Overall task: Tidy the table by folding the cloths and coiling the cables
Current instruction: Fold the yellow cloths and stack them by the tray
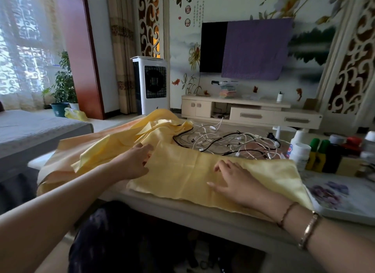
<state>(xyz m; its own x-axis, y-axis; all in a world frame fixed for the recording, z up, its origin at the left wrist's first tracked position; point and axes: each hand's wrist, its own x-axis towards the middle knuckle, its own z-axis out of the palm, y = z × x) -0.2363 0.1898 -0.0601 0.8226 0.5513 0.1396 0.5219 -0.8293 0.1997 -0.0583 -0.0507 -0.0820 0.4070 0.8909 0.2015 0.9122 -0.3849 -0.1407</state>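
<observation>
While the right hand (233, 180) presses flat at frame centre on the folded yellow cloth (182, 173), the left hand (136, 161) pinches its left edge.

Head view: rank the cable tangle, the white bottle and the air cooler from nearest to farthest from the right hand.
From the right hand, flat on the yellow cloth:
1. Cable tangle, just beyond the hand.
2. White bottle, to the right on the table.
3. Air cooler, across the room, far left.
</observation>
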